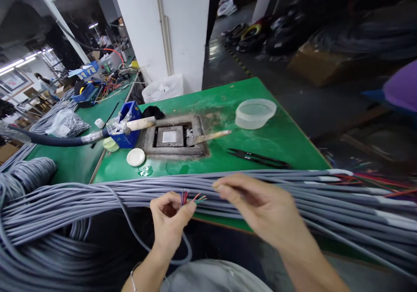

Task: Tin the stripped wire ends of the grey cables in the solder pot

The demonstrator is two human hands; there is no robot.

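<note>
My left hand (172, 218) pinches the end of a grey cable, its thin coloured wires (198, 198) fanned out in red, green, blue and other colours. Bare tips show on some strands. To the right, my right hand (260, 205) has thumb and forefinger drawn together, apart from the wires, with nothing visible between them. Behind both hands a thick bundle of grey cables (130, 194) runs along the bench edge. A loop of grey cable (187, 255) hangs below my left hand.
On the green bench (221, 162) sits a square solder pot (172, 136) with a flat scraper (211, 136) across its rim. Black tweezers (259, 157), a clear plastic tub (254, 114), a white lid (136, 157), a blue bin (125, 138) and an extraction hose (65, 140) lie around it.
</note>
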